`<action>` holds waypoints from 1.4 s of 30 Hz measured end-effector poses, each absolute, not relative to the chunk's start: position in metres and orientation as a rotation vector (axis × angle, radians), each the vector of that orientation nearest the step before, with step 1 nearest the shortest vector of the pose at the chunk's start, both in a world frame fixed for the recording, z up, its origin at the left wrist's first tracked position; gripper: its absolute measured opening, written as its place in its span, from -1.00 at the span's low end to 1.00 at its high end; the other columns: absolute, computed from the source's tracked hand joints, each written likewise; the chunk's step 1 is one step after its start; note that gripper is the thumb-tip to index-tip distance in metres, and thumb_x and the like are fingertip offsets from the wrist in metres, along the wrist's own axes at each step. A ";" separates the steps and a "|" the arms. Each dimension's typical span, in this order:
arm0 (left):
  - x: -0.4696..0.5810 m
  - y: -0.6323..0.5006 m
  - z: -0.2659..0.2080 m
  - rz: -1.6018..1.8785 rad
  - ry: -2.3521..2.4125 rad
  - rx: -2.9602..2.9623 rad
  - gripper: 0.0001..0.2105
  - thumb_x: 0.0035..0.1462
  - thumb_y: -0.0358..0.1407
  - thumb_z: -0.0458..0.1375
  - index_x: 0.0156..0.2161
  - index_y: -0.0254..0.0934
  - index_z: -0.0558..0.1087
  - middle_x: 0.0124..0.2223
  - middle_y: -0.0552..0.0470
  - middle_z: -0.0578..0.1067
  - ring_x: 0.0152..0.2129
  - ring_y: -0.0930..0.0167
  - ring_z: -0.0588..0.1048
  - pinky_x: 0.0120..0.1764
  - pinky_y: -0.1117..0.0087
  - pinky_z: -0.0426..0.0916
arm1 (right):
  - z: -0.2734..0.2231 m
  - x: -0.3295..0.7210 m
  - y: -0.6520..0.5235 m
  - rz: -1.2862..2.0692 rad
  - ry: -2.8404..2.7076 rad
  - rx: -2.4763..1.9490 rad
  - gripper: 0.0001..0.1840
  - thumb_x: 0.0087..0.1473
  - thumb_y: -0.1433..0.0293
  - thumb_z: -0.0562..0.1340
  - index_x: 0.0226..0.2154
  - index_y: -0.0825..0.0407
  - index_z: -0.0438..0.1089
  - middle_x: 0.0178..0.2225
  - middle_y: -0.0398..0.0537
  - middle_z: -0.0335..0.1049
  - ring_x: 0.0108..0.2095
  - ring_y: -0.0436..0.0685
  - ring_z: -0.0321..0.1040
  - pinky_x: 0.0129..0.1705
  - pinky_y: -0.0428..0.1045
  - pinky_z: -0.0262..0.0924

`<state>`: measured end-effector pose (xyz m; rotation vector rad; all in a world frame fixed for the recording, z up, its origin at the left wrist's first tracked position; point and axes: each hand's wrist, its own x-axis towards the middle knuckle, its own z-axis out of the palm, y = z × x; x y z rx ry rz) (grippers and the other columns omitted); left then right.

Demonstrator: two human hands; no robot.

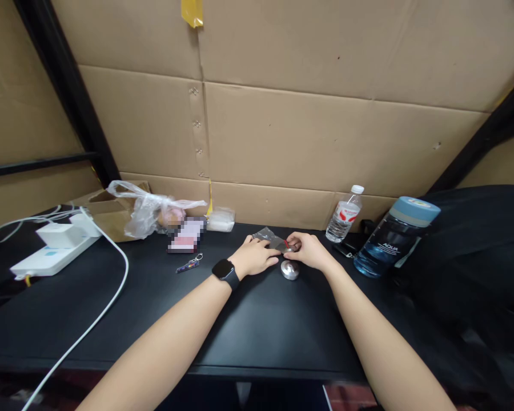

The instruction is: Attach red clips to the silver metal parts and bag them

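Note:
My left hand (253,257), with a black watch (225,273) on its wrist, lies on a clear plastic bag (270,238). Its fingers are stretched out over the bag's near side. At the bag's right edge, my right hand (309,250) has thumb and fingers closed around a small silver metal piece (290,249); a bit of red shows beside it. The fingers partly hide this piece, and I cannot make out its kind. Just below, between both hands, a round, shiny silver metal object (290,270) rests on the black table (278,325).
Leftward lie a keychain (189,265), a blurred-out phone-like rectangle (187,234), a tied plastic bag (148,214) and a white power strip (57,257) with a trailing cable. On the right stand a water bottle (344,216) and a blue-lidded bottle (392,240). Cardboard (282,137) walls the back.

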<state>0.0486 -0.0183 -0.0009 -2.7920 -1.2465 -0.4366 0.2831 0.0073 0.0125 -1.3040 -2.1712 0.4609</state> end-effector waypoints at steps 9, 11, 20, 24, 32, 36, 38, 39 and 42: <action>0.044 -0.012 -0.006 -0.423 -1.160 -2.871 -0.66 0.36 -0.03 -0.03 0.13 0.14 0.45 0.20 -0.08 0.44 0.09 0.14 0.42 0.06 0.06 0.14 | 0.006 0.281 0.013 0.454 -2.222 -1.255 -0.89 -0.04 0.33 0.41 -0.41 0.01 0.58 -0.42 -0.07 0.57 -0.43 0.10 0.46 -0.36 -0.05 0.27; 0.044 -0.011 -0.006 -0.432 -1.156 -2.880 -0.66 0.36 -0.03 -0.03 0.13 0.15 0.45 0.21 -0.07 0.43 0.10 0.16 0.41 0.07 0.07 0.13 | 0.006 0.281 0.012 0.458 -2.267 -1.172 -0.92 0.01 0.43 0.34 -0.37 0.00 0.60 -0.32 -0.05 0.58 -0.38 0.09 0.48 -0.29 -0.04 0.30; 0.044 -0.010 -0.004 -0.478 -1.170 -2.967 -0.69 0.33 -0.10 0.04 0.10 0.13 0.49 0.32 0.00 0.32 0.22 0.20 0.30 0.12 0.10 0.11 | -0.001 0.266 0.019 0.134 -2.256 -1.257 -0.93 0.03 0.48 0.36 -0.40 -0.02 0.52 -0.30 -0.09 0.45 -0.26 0.10 0.39 -0.22 -0.04 0.21; 0.043 -0.012 -0.001 -0.453 -1.183 -2.985 -0.70 0.33 -0.11 0.03 0.10 0.15 0.48 0.39 0.03 0.20 0.28 0.20 0.23 0.13 0.08 0.10 | -0.002 0.259 0.020 -0.047 -2.195 -1.342 -0.86 0.04 0.40 0.38 -0.36 -0.04 0.40 -0.26 -0.10 0.36 -0.17 0.14 0.34 -0.25 -0.04 0.13; 0.038 -0.014 0.011 -0.529 -1.165 -3.050 -0.73 0.28 -0.30 0.03 -0.07 0.04 0.54 0.24 0.08 0.41 0.17 0.24 0.35 0.10 0.15 0.10 | -0.003 0.250 0.027 0.086 -2.138 -1.355 -0.79 -0.01 0.39 0.37 -0.34 -0.02 0.32 -0.28 -0.11 0.34 -0.30 0.09 0.30 -0.32 -0.06 0.11; 0.036 -0.017 0.016 -0.741 -1.292 -2.828 -0.56 0.08 -0.51 0.06 0.05 -0.10 0.37 0.04 -0.01 0.50 -0.01 0.26 0.44 0.00 0.23 0.16 | 0.010 0.268 0.028 0.426 -2.167 -1.112 -0.88 0.15 0.31 0.24 -0.26 0.01 0.38 -0.30 -0.10 0.41 -0.37 0.06 0.32 -0.27 -0.04 0.21; 0.038 -0.016 0.015 -0.766 -1.358 -2.692 -0.56 0.07 -0.48 0.11 0.08 -0.14 0.33 0.04 -0.06 0.49 -0.02 0.22 0.42 -0.02 0.21 0.16 | 0.012 0.278 0.028 0.463 -2.142 -1.071 -0.84 0.21 0.38 0.12 -0.21 0.01 0.39 -0.29 -0.09 0.44 -0.36 0.06 0.34 -0.24 -0.03 0.23; 0.040 -0.015 0.014 -0.757 -1.370 -2.650 -0.58 0.09 -0.44 0.15 0.07 -0.14 0.33 0.04 -0.07 0.48 -0.01 0.20 0.41 -0.02 0.20 0.15 | 0.011 0.282 0.028 0.440 -2.144 -1.071 -0.82 0.18 0.43 0.12 -0.19 0.01 0.40 -0.27 -0.08 0.44 -0.35 0.06 0.34 -0.22 -0.02 0.23; 0.047 -0.011 0.011 -0.714 -1.367 -2.618 -0.75 0.16 -0.32 0.20 -0.03 -0.14 0.41 -0.02 -0.06 0.51 -0.01 0.18 0.39 -0.02 0.17 0.12 | 0.002 0.286 0.029 0.342 -2.182 -1.096 -0.71 -0.02 0.53 0.24 -0.17 0.01 0.43 -0.22 -0.06 0.42 -0.35 0.06 0.33 -0.21 -0.02 0.24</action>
